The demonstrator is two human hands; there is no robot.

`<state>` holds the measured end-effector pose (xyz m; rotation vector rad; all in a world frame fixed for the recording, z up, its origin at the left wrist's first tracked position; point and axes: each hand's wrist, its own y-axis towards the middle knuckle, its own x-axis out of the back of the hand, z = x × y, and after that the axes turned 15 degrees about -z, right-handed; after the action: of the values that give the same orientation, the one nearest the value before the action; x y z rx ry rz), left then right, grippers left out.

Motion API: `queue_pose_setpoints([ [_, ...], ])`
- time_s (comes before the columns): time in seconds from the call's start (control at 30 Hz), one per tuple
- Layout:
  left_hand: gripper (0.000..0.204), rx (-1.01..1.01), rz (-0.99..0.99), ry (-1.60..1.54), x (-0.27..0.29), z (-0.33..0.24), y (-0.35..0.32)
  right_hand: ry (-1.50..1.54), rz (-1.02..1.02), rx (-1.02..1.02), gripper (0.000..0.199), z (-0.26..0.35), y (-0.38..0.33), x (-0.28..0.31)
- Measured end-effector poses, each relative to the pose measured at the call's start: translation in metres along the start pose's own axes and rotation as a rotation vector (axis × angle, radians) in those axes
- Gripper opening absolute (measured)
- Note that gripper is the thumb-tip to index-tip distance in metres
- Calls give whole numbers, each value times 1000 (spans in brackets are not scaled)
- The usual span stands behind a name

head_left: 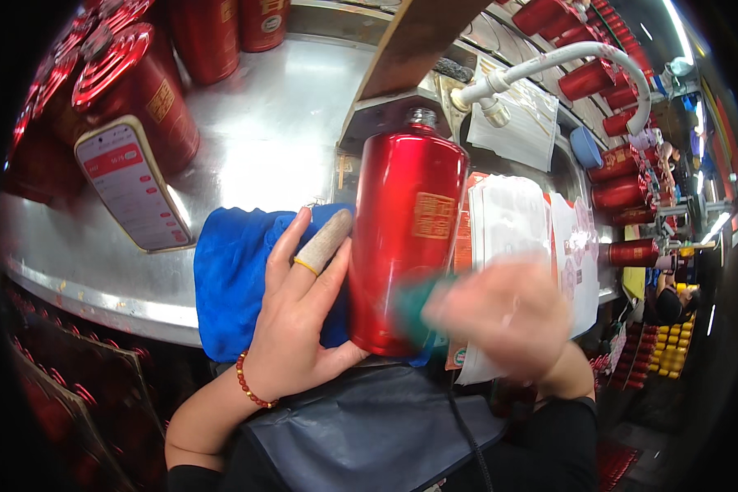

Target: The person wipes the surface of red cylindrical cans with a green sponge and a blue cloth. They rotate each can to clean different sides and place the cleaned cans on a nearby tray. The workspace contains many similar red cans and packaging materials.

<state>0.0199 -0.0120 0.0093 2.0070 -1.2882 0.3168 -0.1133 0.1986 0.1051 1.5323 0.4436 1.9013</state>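
Steel bench carries your work: the red bottle lies on a blue cloth at its near edge, neck pointing away. Your left hand rests open against its side, steadying it. Your right hand, blurred, seems closed on a green cloth at the bottle's base; wiping looks under way, not finished. Paper labels lie just right; more red bottles and a phone stand to the left.
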Motion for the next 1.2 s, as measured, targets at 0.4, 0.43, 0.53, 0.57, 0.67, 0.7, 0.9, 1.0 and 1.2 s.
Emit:
queue_pose_setpoints([
  [0.4, 132, -15, -2, -6, -19, -16, 6, 409, -160, -579, 23, 1, -40, -9],
  [0.43, 133, -18, -42, -36, -25, -15, 4, 241, -201, -624, 23, -12, -46, -11],
  [0.53, 133, 52, 3, -111, -26, -10, 1, -30, -265, -739, 30, -53, -53, -9],
  [0.57, 133, 45, -5, -100, -25, -10, 3, 104, -227, -624, 31, -43, -50, -6],
  [0.67, 130, 1, -44, -100, -26, -16, 7, 350, -26, -387, 37, -12, -20, -1],
  [0.7, 130, -38, -66, -95, -26, -17, 9, 375, -134, -387, 35, -28, -19, -9],
  [0.9, 124, -40, -65, -85, -22, -17, 5, 201, 74, -116, 20, -18, 29, 7],
  [1.0, 122, 7, -84, -67, -27, -17, 0, -65, -40, -92, 20, -54, 45, 3],
  [1.2, 124, 9, -66, -91, -27, -19, 3, 28, 67, 17, 15, -38, 54, -15],
])
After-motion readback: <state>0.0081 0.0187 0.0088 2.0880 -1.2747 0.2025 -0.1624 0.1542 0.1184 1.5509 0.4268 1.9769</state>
